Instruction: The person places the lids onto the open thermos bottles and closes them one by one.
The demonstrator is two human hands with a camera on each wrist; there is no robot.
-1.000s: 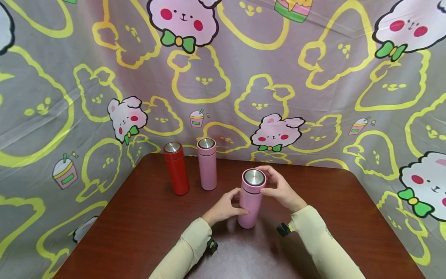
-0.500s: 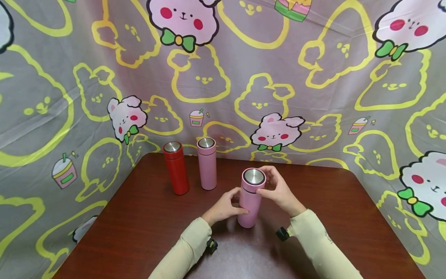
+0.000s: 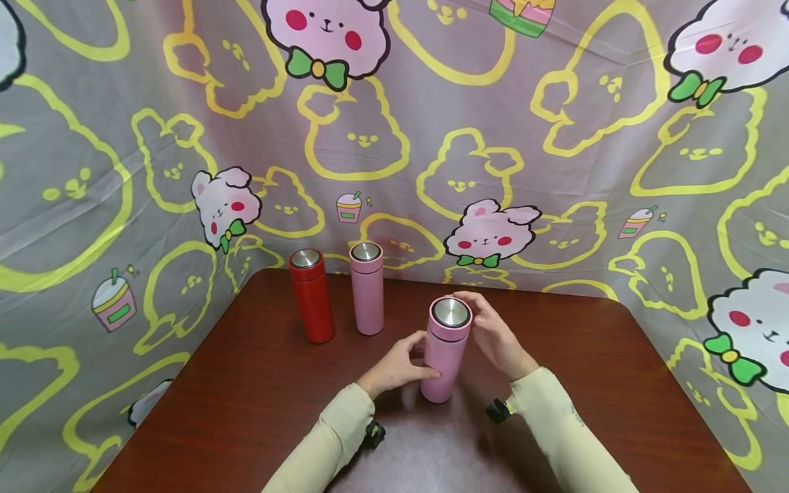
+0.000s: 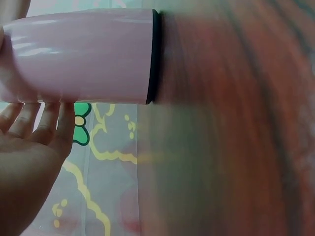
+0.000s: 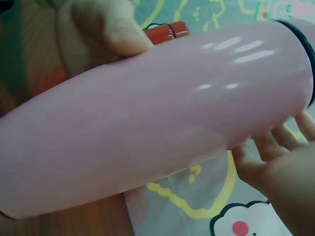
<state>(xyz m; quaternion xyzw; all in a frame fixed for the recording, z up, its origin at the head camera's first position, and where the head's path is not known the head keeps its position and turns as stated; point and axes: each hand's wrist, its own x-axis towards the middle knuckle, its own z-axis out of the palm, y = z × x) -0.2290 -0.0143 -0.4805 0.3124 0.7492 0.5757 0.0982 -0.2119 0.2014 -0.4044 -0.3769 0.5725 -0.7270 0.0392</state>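
A pink thermos bottle (image 3: 445, 363) with a steel-topped lid (image 3: 451, 312) stands a little tilted on the table in the head view. My left hand (image 3: 396, 366) grips its body from the left, thumb across the front. On the lid's right and back side lie the extended fingers of my right hand (image 3: 496, 339); no thumb shows across the front. The right wrist view has these fingers (image 5: 266, 152) along the bottle (image 5: 147, 118) near its dark ring. In the left wrist view, the left hand's fingers (image 4: 47, 123) lie against the pink body (image 4: 88, 59), whose base has a black edge.
A red thermos (image 3: 314, 308) and a second pink thermos (image 3: 368, 298) stand upright at the back left of the brown table (image 3: 246, 411). A patterned cloth (image 3: 382, 157) hangs behind and at both sides. Each wrist wears a small black device (image 3: 498, 411).
The right thumb, at the front of the lid half a second ago, has come away, and the right hand has turned slightly back. The left hand and both other thermoses stay put.
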